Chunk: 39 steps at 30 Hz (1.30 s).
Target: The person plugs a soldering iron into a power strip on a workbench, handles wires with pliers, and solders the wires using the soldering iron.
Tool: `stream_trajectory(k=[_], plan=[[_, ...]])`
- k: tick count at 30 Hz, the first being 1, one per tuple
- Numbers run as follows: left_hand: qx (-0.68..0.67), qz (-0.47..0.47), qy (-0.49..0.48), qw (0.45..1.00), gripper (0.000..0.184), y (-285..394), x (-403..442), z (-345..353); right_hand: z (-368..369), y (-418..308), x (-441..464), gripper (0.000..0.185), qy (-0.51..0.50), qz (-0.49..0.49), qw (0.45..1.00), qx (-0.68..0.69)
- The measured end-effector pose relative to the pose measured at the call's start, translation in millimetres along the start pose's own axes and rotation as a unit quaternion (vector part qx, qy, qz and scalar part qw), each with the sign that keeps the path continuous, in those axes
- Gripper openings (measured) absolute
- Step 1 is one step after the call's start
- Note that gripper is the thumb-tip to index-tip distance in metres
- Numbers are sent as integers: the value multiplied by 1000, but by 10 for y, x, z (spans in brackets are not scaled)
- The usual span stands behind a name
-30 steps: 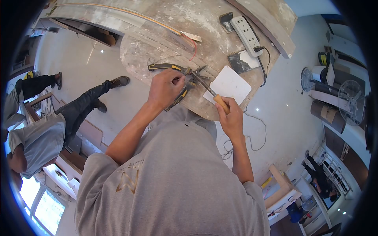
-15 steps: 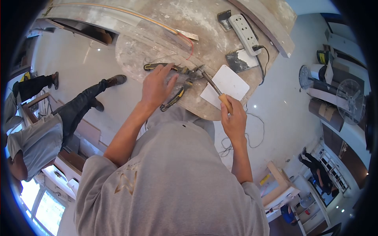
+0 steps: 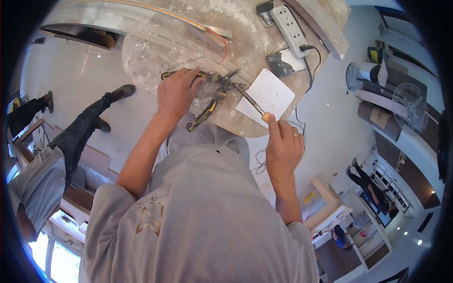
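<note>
My left hand is closed around the upper black-and-yellow handle of a pair of pliers. The pliers' handles are spread wide, and their metal head rests on or just over the worn worktop. In my right hand is a soldering iron, pinched by its wooden handle, with the metal shaft slanting up and left. Its tip is close beside the pliers' head; whether they touch I cannot tell. Under the shaft lies a white square plate.
A power strip with a black plug stands beyond the plate, near a dark, white-smeared piece. A red wire trails from an orange strip. Other people are at left and lower right. A fan stands right.
My right hand has turned over, showing its back and a ring, and sits farther along the handle. The pliers stay in my left hand. The whole view has shifted slightly.
</note>
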<state>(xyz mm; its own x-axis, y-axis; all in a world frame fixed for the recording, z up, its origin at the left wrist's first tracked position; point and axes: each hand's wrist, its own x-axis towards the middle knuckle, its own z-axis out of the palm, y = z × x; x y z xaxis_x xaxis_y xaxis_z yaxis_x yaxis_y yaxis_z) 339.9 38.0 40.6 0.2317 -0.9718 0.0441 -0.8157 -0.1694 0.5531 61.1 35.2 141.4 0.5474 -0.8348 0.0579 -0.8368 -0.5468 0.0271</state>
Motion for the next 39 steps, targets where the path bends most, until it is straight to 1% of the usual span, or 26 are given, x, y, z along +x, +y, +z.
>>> stream_trajectory(k=[2, 5, 8, 11, 12, 15, 21, 23, 27, 30, 33, 36, 39], plan=[[-13, -4, -5, 1000, 30, 1, 13, -17, -70, 42, 7, 36, 8, -24, 1000, -16], [-28, -7, -20, 999, 28, -36, 13, -11, -148, 86, 3, 34, 16, 32, 999, 6], [-36, -5, -6, 999, 31, -28, 15, -12, -66, 10, 48, 34, 22, 50, 996, 78], [-33, -8, -11, 999, 31, -13, 14, -29, -149, -96, 23, 36, -122, 100, 986, 50], [-30, -8, -11, 999, 31, -17, 15, -29, -170, -103, 7, 35, -129, 98, 986, 50], [-25, -9, -13, 1000, 30, -21, 11, -23, -241, -101, 7, 33, -103, 131, 980, 108], [-24, -14, -15, 999, 28, -18, 23, -29, -252, -103, 80, 32, -160, 116, 977, 82], [-24, -12, -13, 1000, 27, -20, 17, -25, -267, -66, 76, 32, -163, 125, 974, 99], [-22, -19, -17, 999, 27, -24, -2, -11, -268, -63, 65, 33, -126, 134, 976, 119], [-29, -18, -12, 999, 27, -37, -7, -12, -317, -62, 48, 36, -115, 128, 979, 107], [-30, -21, -17, 999, 27, -16, -6, -17, -217, -104, 74, 39, -85, 97, 988, 89], [-24, -27, -25, 999, 29, -19, 1, -28, -190, -122, 49, 45, -88, 32, 995, 37], [-18, -30, -32, 999, 32, 2, 11, -43, -388, -155, 92, 50, -87, 9, 996, -10]])
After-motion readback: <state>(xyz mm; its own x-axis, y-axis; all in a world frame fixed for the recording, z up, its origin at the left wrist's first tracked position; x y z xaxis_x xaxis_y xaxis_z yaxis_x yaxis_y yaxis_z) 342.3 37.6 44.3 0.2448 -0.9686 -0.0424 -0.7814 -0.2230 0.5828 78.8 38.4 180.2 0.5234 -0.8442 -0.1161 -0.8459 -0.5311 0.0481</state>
